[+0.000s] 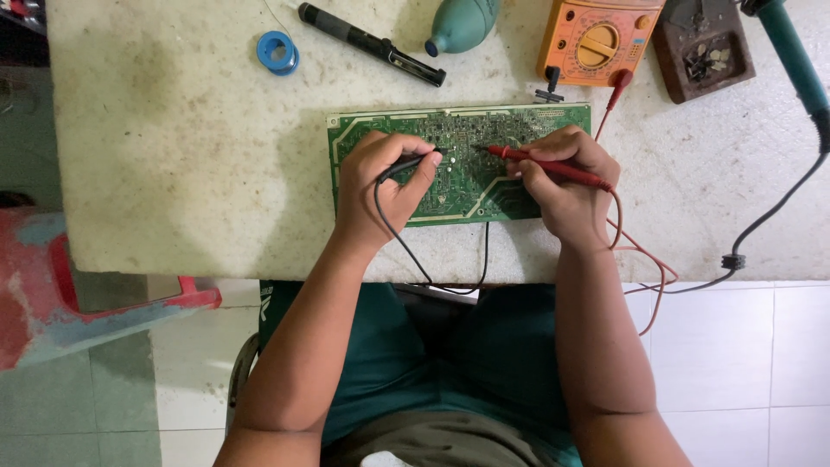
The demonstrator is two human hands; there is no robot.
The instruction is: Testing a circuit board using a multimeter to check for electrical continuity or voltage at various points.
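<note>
A green circuit board (458, 138) lies solder side up on a worn white table (173, 147). My left hand (380, 186) rests on the board's left part and grips a black test probe (413, 163), its tip touching the board near the middle. My right hand (566, 186) holds a red test probe (545, 166) like a pen, with its tip on the board just right of the black one. The red lead and black lead run off the table's front edge and back up to an orange multimeter (596, 39) behind the board.
Behind the board lie a blue solder spool (277, 52), a black pen-shaped tool (372, 43) and a teal rubber blower (462, 24). A brown tray of small parts (702, 47) and a teal-handled tool (791, 56) with a black cord sit at the right. A red stool (52, 285) stands at the left.
</note>
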